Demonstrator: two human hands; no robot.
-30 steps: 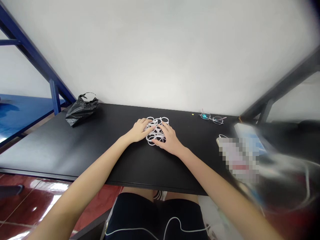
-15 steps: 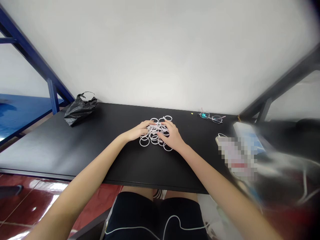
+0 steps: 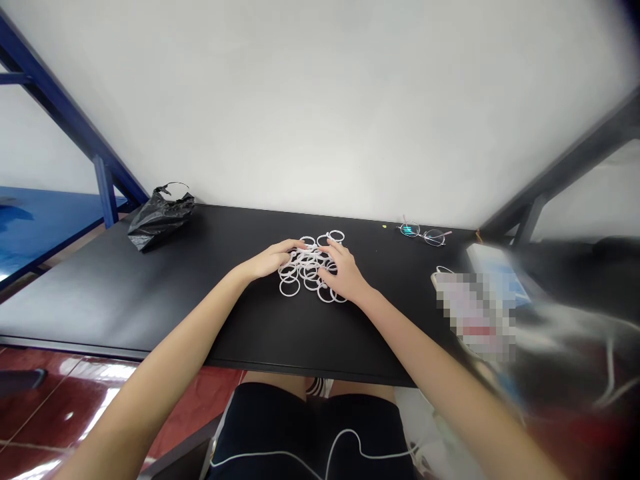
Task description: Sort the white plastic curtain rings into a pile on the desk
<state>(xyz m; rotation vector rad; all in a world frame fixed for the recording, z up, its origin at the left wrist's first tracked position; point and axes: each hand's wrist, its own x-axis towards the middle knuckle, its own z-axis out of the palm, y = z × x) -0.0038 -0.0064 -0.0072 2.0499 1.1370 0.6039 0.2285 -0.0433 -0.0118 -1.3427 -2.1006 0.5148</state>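
A loose heap of thin white rings (image 3: pixel 311 268) lies on the black table (image 3: pixel 250 327), many of them overlapping. My left hand (image 3: pixel 273 259) rests at the heap's left side, fingers apart and touching the rings. From the right, my right hand (image 3: pixel 345 270) reaches over the heap, its thumb and fingers spread on the rings. Neither hand lifts a ring. Part of the heap is hidden under the fingers of both hands.
A crumpled black plastic bag (image 3: pixel 163 217) sits at the table's back left. Eyeglasses (image 3: pixel 423 233) lie near the wall at back right. On the right are a blurred-out phone-like object (image 3: pixel 473 313) and a white and blue box (image 3: pixel 497 275). A white cable (image 3: pixel 280 456) crosses my lap.
My left hand has drawn slightly to the left, and the rings between the hands are a little more spread. Some rings near my right hand have shifted.
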